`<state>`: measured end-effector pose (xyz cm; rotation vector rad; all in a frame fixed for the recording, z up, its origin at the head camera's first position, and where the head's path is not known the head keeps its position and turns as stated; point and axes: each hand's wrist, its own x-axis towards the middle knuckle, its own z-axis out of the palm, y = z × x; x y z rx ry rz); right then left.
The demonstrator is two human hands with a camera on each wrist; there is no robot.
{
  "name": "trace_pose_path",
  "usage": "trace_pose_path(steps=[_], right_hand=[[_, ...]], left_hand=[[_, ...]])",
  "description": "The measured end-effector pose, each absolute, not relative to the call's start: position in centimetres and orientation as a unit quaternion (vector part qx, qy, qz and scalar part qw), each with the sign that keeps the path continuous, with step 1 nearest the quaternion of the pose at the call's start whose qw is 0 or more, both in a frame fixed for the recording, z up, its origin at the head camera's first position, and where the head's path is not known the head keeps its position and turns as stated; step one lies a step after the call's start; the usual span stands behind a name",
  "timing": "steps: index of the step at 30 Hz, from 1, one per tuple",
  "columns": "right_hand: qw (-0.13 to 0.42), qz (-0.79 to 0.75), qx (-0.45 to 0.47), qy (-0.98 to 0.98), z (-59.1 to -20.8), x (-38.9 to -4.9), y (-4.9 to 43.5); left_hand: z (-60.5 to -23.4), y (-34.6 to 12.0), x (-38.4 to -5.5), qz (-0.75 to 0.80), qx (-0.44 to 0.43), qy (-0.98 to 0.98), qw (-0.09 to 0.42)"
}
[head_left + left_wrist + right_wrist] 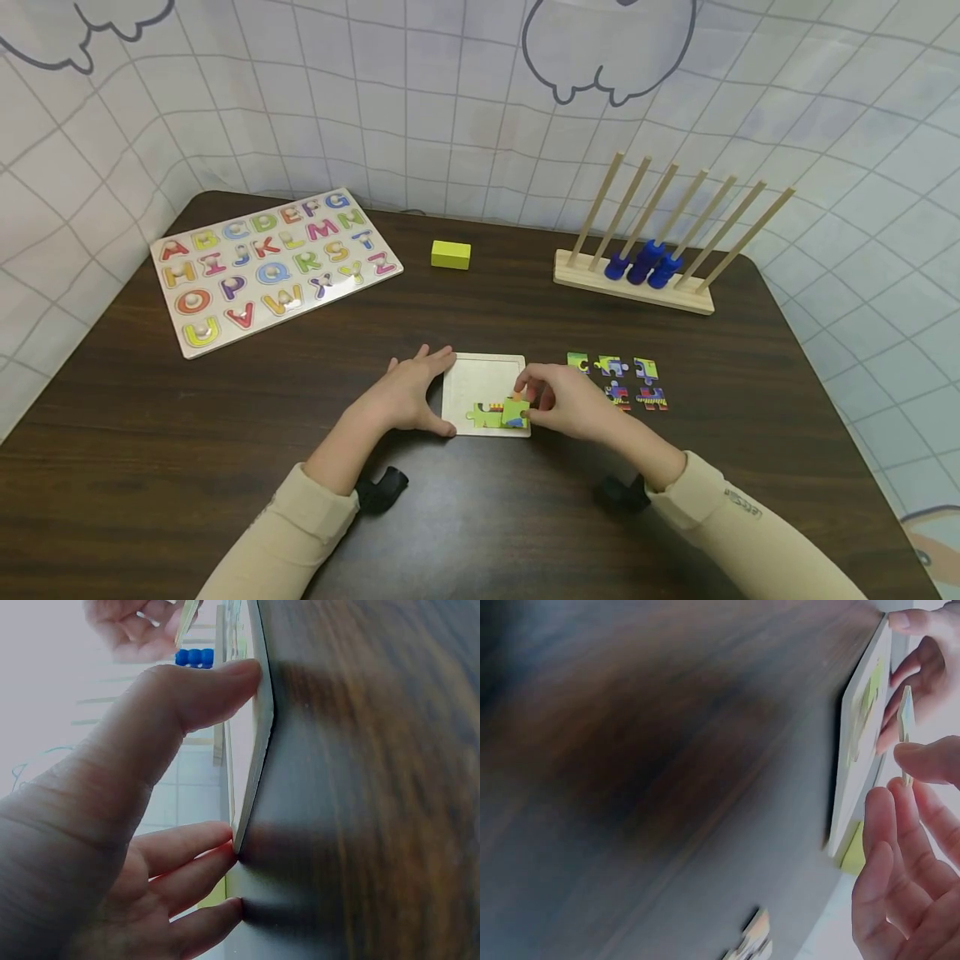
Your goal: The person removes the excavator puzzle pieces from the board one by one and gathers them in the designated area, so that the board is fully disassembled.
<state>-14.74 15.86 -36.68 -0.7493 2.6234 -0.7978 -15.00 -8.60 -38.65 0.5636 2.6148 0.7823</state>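
In the head view a square wooden puzzle tray (480, 371) lies on the table, with green puzzle pieces (484, 415) along its near side. My left hand (411, 392) spans the tray's left side. Its thumb touches the near corner and its fairly straight fingers reach the far one, as the left wrist view also shows. My right hand (566, 400) pinches a green puzzle piece (514, 412) between thumb and fingers over the tray's near right part. From the right wrist view, that piece (906, 716) is held on edge-on, apart from the tray (855, 750).
Several loose puzzle pieces (651, 398) lie right of the tray, partly behind my right hand. An alphabet board (300, 308) lies at the back left, a yellow block (451, 255) behind the tray. A wooden peg rack (592, 275) with blue beads stands at the back right.
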Motion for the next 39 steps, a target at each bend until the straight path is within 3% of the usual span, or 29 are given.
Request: trace_pose_path(steps=[25, 39], right_hand=[[0.125, -0.291, -0.246, 0.916, -36.6, -13.1, 21.7], [0.15, -0.278, -0.237, 0.919, -37.1, -12.6, 24.2]], left_hand=[[-39.0, -8.7, -15.0, 0.277, 0.196, 0.924, 0.175], [-38.8, -8.6, -14.9, 0.281, 0.194, 0.924, 0.173]])
